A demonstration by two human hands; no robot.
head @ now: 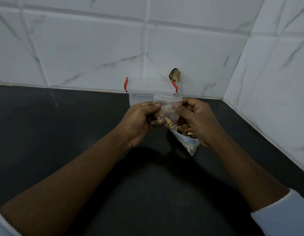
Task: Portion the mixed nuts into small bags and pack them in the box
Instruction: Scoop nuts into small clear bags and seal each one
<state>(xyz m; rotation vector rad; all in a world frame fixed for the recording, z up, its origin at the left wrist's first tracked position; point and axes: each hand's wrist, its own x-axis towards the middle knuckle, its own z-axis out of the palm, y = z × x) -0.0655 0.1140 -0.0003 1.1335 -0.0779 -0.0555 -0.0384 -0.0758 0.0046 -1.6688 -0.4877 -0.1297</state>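
Note:
A small clear zip bag (167, 106) with mixed nuts in its bottom is held up between both hands above the dark counter. My left hand (139, 120) grips its left side, thumb on the front. My right hand (197, 116) pinches its right side near the zip strip. Under my right hand lies a larger clear bag of mixed nuts (187, 133) on the counter. Behind the hands stands a clear plastic box (144, 89) with red latches, its lid on.
The dark counter (62, 125) runs to a white tiled wall at the back and another on the right, forming a corner. A small dark object (174, 75) sticks to the back wall just above the box.

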